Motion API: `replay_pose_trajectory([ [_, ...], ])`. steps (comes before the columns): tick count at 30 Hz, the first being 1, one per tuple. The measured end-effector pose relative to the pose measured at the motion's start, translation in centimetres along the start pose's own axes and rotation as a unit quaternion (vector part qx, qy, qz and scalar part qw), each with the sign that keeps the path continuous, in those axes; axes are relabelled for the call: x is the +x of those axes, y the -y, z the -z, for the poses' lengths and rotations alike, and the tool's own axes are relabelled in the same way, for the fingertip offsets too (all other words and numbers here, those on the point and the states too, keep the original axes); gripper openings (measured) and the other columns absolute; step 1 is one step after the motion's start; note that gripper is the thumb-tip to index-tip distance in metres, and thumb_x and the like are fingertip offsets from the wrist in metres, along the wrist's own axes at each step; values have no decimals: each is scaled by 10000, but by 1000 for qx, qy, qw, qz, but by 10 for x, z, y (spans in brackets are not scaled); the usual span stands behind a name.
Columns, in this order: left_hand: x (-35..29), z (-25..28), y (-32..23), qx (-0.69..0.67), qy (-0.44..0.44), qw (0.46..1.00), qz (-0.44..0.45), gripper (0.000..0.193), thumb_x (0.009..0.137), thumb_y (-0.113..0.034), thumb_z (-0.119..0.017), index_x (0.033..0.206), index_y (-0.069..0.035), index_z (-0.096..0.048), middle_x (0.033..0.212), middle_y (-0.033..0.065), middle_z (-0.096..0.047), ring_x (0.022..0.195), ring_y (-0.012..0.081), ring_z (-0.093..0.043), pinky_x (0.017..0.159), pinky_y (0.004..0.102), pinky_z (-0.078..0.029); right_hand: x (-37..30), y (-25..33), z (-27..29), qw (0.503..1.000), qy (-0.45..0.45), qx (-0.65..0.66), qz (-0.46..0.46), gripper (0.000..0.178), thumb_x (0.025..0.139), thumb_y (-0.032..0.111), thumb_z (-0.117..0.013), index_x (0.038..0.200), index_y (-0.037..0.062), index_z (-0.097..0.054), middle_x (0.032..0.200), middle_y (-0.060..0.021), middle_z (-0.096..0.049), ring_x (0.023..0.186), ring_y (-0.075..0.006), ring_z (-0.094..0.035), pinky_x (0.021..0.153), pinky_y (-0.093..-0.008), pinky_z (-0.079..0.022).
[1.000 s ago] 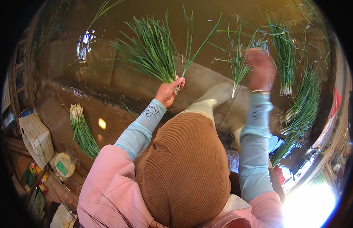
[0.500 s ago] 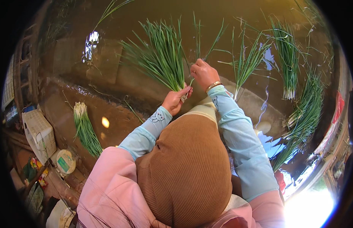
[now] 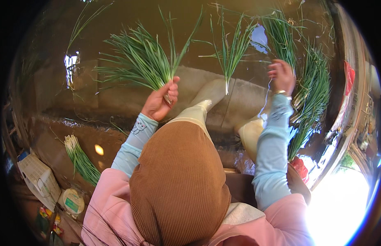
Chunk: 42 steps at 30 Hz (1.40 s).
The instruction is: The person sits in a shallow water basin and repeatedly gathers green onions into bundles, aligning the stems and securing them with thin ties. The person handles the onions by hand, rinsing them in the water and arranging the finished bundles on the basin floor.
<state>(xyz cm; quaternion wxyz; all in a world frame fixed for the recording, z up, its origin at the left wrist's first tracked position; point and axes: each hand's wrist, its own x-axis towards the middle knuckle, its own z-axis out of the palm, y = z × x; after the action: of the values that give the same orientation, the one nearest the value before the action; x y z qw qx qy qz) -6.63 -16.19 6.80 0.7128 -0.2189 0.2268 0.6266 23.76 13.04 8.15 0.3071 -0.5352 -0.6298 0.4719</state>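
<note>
My left hand [image 3: 162, 98] is closed around the pale stem ends of a bunch of green onions [image 3: 149, 61]. The leaves fan up and away over brown water. At the right, my right hand [image 3: 282, 76] is raised with loosely bent fingers, slightly blurred, and no stalk shows in it. It is nearest to a green onion bundle [image 3: 279, 35] and a larger green onion heap [image 3: 311, 90]. Between my hands, a few loose green onions [image 3: 231, 51] lie with their white ends toward me.
My pale boots [image 3: 211, 92] stand in the water. Another green onion bundle [image 3: 81, 158] lies at the left, near a cream plastic crate [image 3: 38, 178] and a round tub [image 3: 71, 201]. A red object [image 3: 299, 170] is at the lower right, and a curved rim [image 3: 342, 94] runs along the right.
My right hand has left the held bunch and moved right toward the heap. My left hand still grips the bunch, which has extra stalks at its right side. The whole view has shifted.
</note>
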Motion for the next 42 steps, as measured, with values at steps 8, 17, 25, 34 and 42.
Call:
replay_pose_trajectory([
  [8,-17,-55,-36,27,162,975,-151,125,1003,-132,-453,1113,-91,-494,809,-15,-448,708,80,-435,627,211,-397,-94,0,-119,901,126,-414,-23,232,844,338,-642,873,109,-613,764,-85,-663,710,-317,-633,611,-433,-481],
  [17,4,-41,34,246,-101,959,-96,187,927,-123,-601,1103,-71,-566,966,28,-628,854,133,-609,722,259,-502,-110,52,-174,945,223,198,-137,185,858,159,-694,835,15,-580,687,4,-586,607,-49,-536,510,-224,-443],
  [25,7,-20,36,214,-79,970,-84,211,909,-109,-630,1089,-37,-548,871,27,-608,756,99,-577,671,241,-480,-109,58,-185,913,235,232,-240,156,936,183,-582,952,32,-618,768,-3,-608,582,-44,-493,514,-184,-368],
  [34,9,-15,34,210,-79,971,-82,200,944,-136,-583,1112,-39,-536,861,23,-589,727,91,-554,648,239,-476,-107,52,-188,901,274,212,-261,166,928,186,-598,990,33,-620,795,0,-625,597,-36,-500,529,-178,-385],
  [42,13,-7,35,173,-92,976,-90,145,951,-156,-577,1046,-48,-561,841,9,-560,711,82,-523,643,233,-458,-107,55,-183,918,245,139,-278,217,914,241,-623,911,24,-636,761,-14,-646,610,-53,-541,533,-204,-416],
])
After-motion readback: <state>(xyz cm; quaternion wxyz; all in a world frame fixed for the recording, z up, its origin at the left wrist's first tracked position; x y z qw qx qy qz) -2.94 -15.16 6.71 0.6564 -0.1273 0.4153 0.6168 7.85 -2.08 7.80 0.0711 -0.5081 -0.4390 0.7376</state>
